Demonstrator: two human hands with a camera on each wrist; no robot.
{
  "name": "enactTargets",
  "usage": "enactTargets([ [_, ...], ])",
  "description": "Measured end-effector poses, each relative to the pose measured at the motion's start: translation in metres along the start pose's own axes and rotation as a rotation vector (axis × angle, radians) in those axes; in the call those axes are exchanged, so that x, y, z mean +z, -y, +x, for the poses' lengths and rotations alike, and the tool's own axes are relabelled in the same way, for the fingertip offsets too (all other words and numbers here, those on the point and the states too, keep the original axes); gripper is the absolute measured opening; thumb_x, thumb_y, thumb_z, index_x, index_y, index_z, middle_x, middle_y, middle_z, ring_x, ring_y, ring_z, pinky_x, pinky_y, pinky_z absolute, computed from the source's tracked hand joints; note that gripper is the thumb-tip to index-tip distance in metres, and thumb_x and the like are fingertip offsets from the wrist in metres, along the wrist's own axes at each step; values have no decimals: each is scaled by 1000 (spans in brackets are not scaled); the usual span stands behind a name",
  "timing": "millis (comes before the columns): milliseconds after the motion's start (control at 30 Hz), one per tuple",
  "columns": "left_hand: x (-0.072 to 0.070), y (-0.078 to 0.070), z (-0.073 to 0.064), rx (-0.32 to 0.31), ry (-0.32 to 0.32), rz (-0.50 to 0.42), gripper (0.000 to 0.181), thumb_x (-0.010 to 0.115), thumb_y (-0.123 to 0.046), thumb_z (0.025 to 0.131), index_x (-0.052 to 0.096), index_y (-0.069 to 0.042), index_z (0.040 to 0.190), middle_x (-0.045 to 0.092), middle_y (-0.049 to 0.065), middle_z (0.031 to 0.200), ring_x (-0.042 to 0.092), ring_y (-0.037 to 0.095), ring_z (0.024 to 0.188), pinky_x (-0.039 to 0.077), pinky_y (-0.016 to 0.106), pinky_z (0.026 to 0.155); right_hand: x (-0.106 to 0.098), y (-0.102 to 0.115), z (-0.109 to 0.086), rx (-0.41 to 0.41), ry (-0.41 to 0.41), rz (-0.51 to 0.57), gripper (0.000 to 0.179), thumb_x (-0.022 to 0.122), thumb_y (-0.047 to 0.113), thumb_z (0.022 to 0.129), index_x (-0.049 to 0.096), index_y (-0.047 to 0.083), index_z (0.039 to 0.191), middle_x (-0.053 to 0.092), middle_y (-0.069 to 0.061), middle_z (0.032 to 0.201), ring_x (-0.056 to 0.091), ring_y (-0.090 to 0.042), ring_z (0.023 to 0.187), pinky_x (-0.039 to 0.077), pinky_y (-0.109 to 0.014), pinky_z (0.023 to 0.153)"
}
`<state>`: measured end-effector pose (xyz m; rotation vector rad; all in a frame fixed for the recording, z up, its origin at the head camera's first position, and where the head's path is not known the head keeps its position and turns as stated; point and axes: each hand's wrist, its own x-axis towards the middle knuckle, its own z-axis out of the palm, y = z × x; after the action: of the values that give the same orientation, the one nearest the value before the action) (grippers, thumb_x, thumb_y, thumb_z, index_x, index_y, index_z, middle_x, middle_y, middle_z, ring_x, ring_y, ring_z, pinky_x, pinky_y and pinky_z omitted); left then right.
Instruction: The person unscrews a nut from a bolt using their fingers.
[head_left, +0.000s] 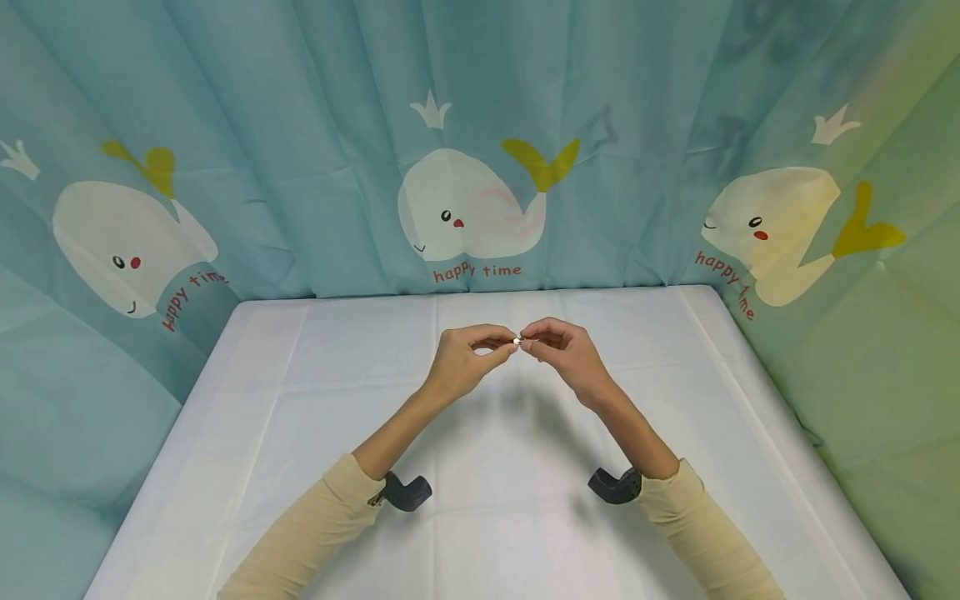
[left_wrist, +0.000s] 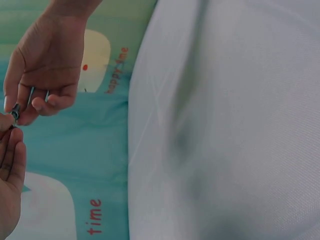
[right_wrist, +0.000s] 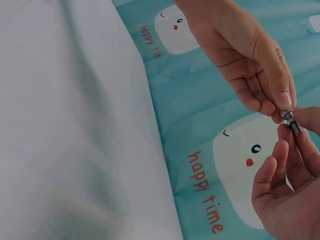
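Observation:
Out over the far half of the table, both hands meet fingertip to fingertip at a small metal bolt [head_left: 517, 341]. Its threaded shank and rounder silver end show in the right wrist view, where the bolt [right_wrist: 292, 123] lies tilted. My left hand [head_left: 462, 360] pinches the rounder end between thumb and fingertips. From the other side, my right hand [head_left: 567, 357] pinches the bolt near its threads, thumb opposite the fingers. In the left wrist view, fingers cover much of the bolt [left_wrist: 15, 114].
A white cloth covers the table [head_left: 480, 517]. Behind its far edge hangs a blue curtain [head_left: 330, 225] printed with whales, with greener curtain on the right. Dark wrist devices jut inward from both sleeves, one at the left wrist [head_left: 407, 492] and one at the right wrist [head_left: 615, 486].

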<state>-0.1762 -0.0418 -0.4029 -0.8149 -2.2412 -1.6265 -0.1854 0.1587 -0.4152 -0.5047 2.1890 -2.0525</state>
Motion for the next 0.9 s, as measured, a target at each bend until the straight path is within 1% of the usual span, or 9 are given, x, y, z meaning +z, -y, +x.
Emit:
enactTargets([
  [67, 2, 9, 0, -7, -1, -1, 10, 75, 4, 86, 76, 5, 97, 74, 14, 90, 72, 28, 80, 59, 38, 70, 0, 0, 0, -16, 6, 0, 21, 69, 6, 94, 66, -7, 109, 66, -3, 99, 61, -20, 85, 51, -28, 74],
  [133, 2, 14, 0, -12, 1, -6, 10, 76, 2, 87, 77, 2, 97, 75, 11, 91, 72, 25, 80, 59, 38, 70, 0, 1, -1, -29, 12, -2, 20, 69, 4, 92, 66, -7, 108, 66, -3, 99, 61, -20, 83, 51, -28, 74],
  [267, 1, 16, -1, -12, 8, -16, 10, 76, -3, 88, 78, -3, 97, 75, 6, 91, 72, 19, 81, 59, 34, 71, 0, 3, -1, -38, 18, -4, 18, 70, 1, 90, 66, -6, 106, 65, -3, 99, 61, -18, 77, 51, -29, 73],
  [367, 1, 16, -1, -3, 11, -19, 9, 76, -5, 89, 78, -5, 98, 75, 5, 92, 72, 17, 81, 59, 30, 71, 0, 3, -1, -36, 21, -5, 19, 70, 0, 90, 65, -6, 107, 64, -7, 97, 61, -19, 76, 51, -29, 73],
  [467, 0, 16, -1, 1, 12, -22, 9, 76, -5, 89, 78, -5, 98, 75, 4, 92, 72, 17, 81, 59, 30, 71, 0, 3, 0, -34, 29, -7, 23, 69, 1, 92, 63, -5, 114, 62, -9, 103, 61, -22, 80, 51, -30, 75],
  [600, 0, 16, -1, -1, 6, -24, 10, 76, -6, 89, 78, -5, 98, 75, 5, 90, 72, 17, 80, 59, 31, 70, 0, 3, 0, -15, 21, -22, 25, 66, 8, 96, 62, -2, 119, 63, -10, 109, 59, -21, 83, 50, -29, 73],
  [700, 0, 16, -1, 3, 2, -24, 10, 76, -6, 89, 78, -4, 98, 75, 5, 90, 72, 18, 80, 59, 32, 70, 0, 3, 0, 10, 8, -33, 23, 66, 13, 97, 65, -1, 114, 65, -11, 100, 58, -18, 82, 49, -27, 70],
  [767, 0, 16, -1, 9, 3, -26, 10, 76, -7, 89, 78, -4, 98, 75, 6, 90, 72, 18, 80, 59, 34, 69, 0, 2, 0, 17, 9, -31, 22, 66, 13, 97, 66, -3, 112, 65, -11, 95, 57, -18, 82, 48, -27, 70],
  [900, 0, 16, 0, 15, 9, -28, 9, 76, -6, 89, 78, -4, 98, 75, 5, 91, 72, 17, 81, 60, 37, 70, 0, 2, -1, -4, 15, -29, 21, 67, 10, 96, 66, -5, 110, 65, -6, 94, 57, -19, 81, 48, -27, 70],
])
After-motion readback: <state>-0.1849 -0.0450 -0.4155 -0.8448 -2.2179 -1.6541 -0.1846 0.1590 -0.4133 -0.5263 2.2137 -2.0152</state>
